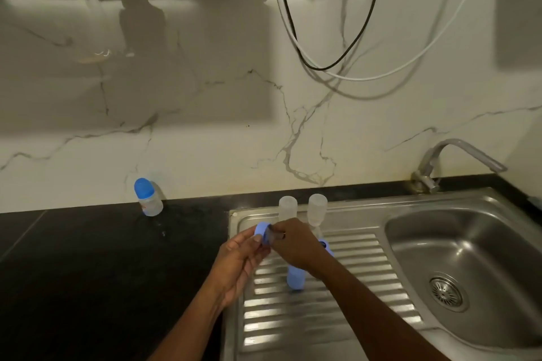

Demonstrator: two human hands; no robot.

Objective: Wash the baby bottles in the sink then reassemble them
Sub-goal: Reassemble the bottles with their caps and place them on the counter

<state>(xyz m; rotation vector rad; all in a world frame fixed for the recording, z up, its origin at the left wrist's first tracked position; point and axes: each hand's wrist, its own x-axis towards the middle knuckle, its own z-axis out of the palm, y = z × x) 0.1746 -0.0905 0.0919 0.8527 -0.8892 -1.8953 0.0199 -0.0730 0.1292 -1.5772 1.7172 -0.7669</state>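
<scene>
At the far left, an assembled small clear baby bottle with a blue domed cap stands on the black stone surface, close against the white marble-patterned wall. To its right, the left hand reaches in over the edge of the stainless steel drainboard, its fingers closed around a blue plastic screw ring. The right hand meets it there, fingers pinched on a small translucent piece at the ring's opening; it is probably the teat, though it is too dim and blurred to be sure. Behind the hands, two clear uncapped bottle bodies stand side by side at the back of the drainboard. Below the right wrist, a pale blue cap rests on the ribbed metal, and another blue piece shows just beside the right hand, partly hidden. Further right lies the round steel sink basin with its drain strainer, and a grey bent tap is mounted at the back corner above it. A black cable and a white cable loop down the wall above.
</scene>
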